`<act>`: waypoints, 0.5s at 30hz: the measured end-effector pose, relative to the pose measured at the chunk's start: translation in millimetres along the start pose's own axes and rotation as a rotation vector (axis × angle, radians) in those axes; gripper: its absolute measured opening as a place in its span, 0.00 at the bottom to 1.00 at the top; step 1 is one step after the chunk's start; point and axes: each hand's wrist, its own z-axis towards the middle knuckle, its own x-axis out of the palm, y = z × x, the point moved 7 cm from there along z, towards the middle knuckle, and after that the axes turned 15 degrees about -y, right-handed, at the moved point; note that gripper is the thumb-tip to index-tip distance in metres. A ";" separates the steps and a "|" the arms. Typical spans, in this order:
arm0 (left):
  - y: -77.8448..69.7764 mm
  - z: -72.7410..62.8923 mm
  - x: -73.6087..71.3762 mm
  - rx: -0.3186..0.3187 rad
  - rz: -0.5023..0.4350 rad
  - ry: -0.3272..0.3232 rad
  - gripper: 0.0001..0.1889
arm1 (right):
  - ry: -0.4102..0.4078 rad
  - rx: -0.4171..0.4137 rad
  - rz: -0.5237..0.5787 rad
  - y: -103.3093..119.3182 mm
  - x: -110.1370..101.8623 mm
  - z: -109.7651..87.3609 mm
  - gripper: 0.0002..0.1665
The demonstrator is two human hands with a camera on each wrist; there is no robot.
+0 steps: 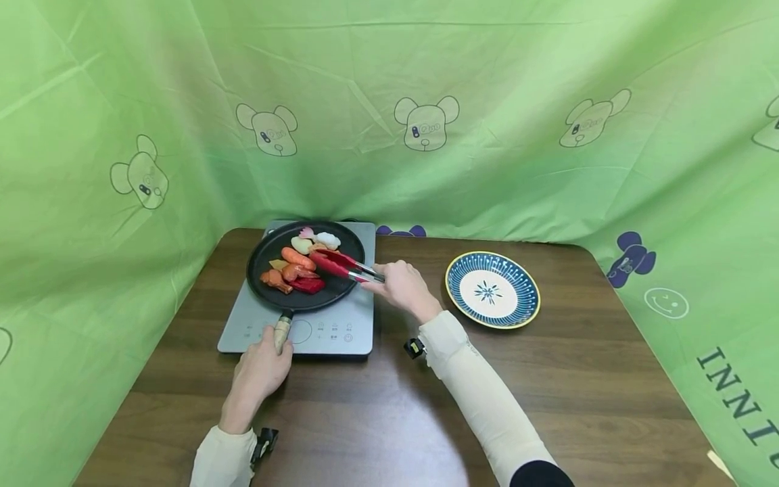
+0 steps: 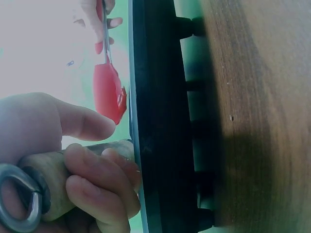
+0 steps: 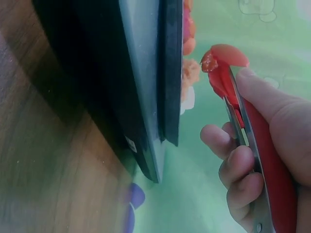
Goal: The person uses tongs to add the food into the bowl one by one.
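Note:
My left hand (image 1: 262, 368) grips the wooden handle (image 1: 282, 333) of a round black frying pan (image 1: 335, 292); in the left wrist view its fingers curl round that handle. With my right hand (image 1: 404, 289) I hold red-tipped metal tongs (image 1: 335, 265) over the pan's right side. A small orange-red piece (image 3: 209, 63) shows between the tong tips in the right wrist view; its kind is unclear. In the pan lie a carrot (image 1: 297, 258), a drumstick (image 1: 276, 281), a dark red piece of meat (image 1: 309, 285), a white piece (image 1: 328, 240) and other food pieces.
The pan sits on a grey induction cooker (image 1: 335, 341) at the left of the brown wooden table (image 1: 377, 419). To the right is a blue-and-white plate (image 1: 488, 292) with a yellow rim. A green printed curtain (image 1: 487, 189) stands behind and beside the table.

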 end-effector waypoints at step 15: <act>1.4 -2.7 0.2 -0.001 -0.008 -0.011 0.26 | 0.012 0.009 -0.031 11.1 5.4 8.7 0.26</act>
